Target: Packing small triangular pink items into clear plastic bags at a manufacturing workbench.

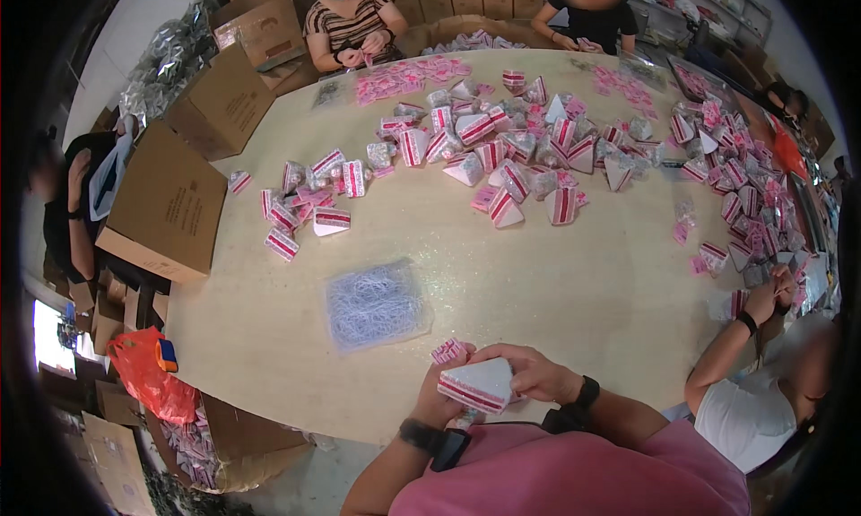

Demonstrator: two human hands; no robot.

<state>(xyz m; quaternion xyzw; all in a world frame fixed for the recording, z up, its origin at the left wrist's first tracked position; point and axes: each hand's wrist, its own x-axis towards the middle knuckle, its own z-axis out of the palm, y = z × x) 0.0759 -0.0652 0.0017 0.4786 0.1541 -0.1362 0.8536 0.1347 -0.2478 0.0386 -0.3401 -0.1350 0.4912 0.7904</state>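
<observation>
A toy cake slice [480,381], white on top with pink-red and silvery layered sides, is held between my two hands at the table's near edge. My left hand [434,399] wraps round its left end and underside. A small pink-and-white printed tag [448,351] sticks up by the slice's far left corner. My right hand [536,372] grips the slice's right end, its fingertips bent against the edge. Some clear, shiny wrapping shows under the slice. Just beyond my hands lies a clear bag of whitish thin strands [377,305].
More cake slices [502,139] and pink tags [413,75] are heaped across the table's far half and right side. Large cardboard boxes [166,198] stand at the left edge. A red plastic bag [154,377] hangs at lower left. Several co-workers sit round the table.
</observation>
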